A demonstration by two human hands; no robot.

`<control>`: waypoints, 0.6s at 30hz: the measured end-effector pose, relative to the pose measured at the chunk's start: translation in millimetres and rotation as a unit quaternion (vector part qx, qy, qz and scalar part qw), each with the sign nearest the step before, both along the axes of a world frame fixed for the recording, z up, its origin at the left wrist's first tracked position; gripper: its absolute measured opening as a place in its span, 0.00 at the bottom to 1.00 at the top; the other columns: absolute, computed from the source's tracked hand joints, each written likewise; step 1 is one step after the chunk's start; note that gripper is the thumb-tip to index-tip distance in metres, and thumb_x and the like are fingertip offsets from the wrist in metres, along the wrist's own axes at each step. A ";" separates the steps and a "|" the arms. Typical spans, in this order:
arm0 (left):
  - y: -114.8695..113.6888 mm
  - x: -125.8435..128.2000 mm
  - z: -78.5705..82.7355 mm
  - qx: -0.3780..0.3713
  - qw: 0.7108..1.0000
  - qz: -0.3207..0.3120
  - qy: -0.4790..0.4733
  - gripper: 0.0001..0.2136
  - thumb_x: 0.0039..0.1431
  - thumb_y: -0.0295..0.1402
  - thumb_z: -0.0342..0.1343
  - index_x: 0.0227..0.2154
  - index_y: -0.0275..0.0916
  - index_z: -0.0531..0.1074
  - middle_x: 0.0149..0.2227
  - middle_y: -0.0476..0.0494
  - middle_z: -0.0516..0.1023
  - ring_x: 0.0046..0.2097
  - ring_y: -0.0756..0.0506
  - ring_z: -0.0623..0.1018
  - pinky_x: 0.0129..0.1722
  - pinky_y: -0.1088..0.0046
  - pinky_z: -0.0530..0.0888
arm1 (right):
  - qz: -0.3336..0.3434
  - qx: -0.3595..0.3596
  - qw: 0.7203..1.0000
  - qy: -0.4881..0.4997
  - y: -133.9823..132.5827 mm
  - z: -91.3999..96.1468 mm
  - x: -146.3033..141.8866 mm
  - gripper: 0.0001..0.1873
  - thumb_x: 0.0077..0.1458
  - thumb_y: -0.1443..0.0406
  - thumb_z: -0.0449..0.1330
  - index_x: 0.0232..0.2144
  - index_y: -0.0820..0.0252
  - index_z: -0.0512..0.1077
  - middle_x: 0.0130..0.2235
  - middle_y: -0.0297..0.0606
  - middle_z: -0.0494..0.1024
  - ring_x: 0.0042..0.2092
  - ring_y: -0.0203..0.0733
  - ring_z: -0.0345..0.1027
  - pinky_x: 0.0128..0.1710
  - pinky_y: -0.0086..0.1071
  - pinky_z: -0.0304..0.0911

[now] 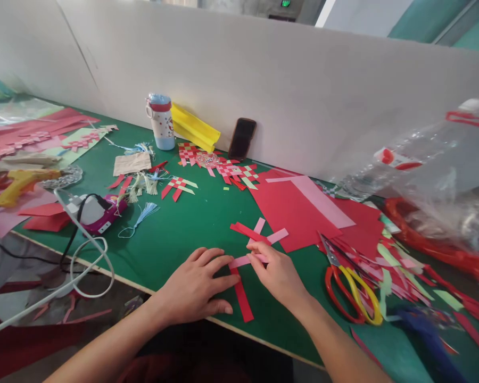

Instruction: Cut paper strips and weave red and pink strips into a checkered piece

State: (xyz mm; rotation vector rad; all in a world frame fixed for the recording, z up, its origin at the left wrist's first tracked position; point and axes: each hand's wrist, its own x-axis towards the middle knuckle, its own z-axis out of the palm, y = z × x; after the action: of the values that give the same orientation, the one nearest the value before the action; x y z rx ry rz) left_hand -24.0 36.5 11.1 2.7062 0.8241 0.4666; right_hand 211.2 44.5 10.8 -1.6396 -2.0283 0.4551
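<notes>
My right hand (pixel 277 271) is closed, with thumb and fingertips pinching a pink paper strip (pixel 241 261). That strip lies across the upper end of a red paper strip (pixel 243 300) near the table's front edge. My left hand (pixel 199 287) lies palm down with its fingers spread; the fingertips touch the place where the two strips meet. Just beyond my fingers, loose red strips (pixel 249 232) cross over other pink strips (pixel 279 235). The ends closest to my right hand are partly hidden by it.
Scissors (pixel 353 290) and paper scraps (pixel 403 276) lie on the right, by red sheets (pixel 291 213). Woven paper pieces (pixel 227 165), a phone (pixel 242 138) and a bottle (pixel 160 122) are at the back. A power strip (pixel 106 215), white cable (pixel 91 247) and glue gun (pixel 24 183) sit left.
</notes>
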 end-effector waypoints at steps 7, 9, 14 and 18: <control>0.8 0.8 -0.6 -0.008 1.000 -0.004 0.003 0.23 0.62 0.53 0.48 0.56 0.51 0.67 0.57 0.44 0.69 0.59 0.37 0.64 0.59 0.55 0.57 | -0.002 0.076 0.996 -0.036 -6.6 -5.9 -0.2 0.10 0.59 0.65 0.52 0.39 0.54 0.73 0.40 0.39 0.81 0.40 0.44 0.77 0.38 0.35 0.70; 1.3 1.0 -1.2 -0.008 1.000 -0.005 0.002 0.23 0.62 0.53 0.48 0.56 0.52 0.67 0.57 0.45 0.69 0.59 0.37 0.65 0.59 0.55 0.57 | -0.006 0.082 0.995 -0.060 -7.2 -7.1 0.1 0.10 0.60 0.65 0.52 0.39 0.54 0.73 0.39 0.39 0.80 0.38 0.43 0.76 0.35 0.33 0.70; 2.0 2.2 -1.1 -0.011 1.000 -0.002 0.006 0.21 0.63 0.49 0.49 0.57 0.54 0.67 0.58 0.46 0.69 0.60 0.38 0.64 0.59 0.56 0.57 | -0.004 0.087 0.993 -0.084 -7.5 -12.2 4.0 0.09 0.60 0.65 0.53 0.40 0.55 0.72 0.41 0.39 0.79 0.39 0.41 0.75 0.35 0.31 0.68; 1.9 2.8 -0.1 -0.013 1.000 -0.002 0.015 0.20 0.64 0.49 0.49 0.57 0.55 0.66 0.59 0.48 0.68 0.61 0.38 0.63 0.59 0.55 0.57 | -0.010 0.127 0.988 -0.081 -2.6 -13.3 12.9 0.12 0.61 0.66 0.51 0.45 0.55 0.71 0.45 0.41 0.76 0.44 0.43 0.74 0.39 0.33 0.69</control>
State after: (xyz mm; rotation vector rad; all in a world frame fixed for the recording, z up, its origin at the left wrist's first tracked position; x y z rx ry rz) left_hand -21.2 38.4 11.0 2.6971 0.8256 0.4133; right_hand 224.2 41.9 -2.5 -1.5808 -2.0838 0.0514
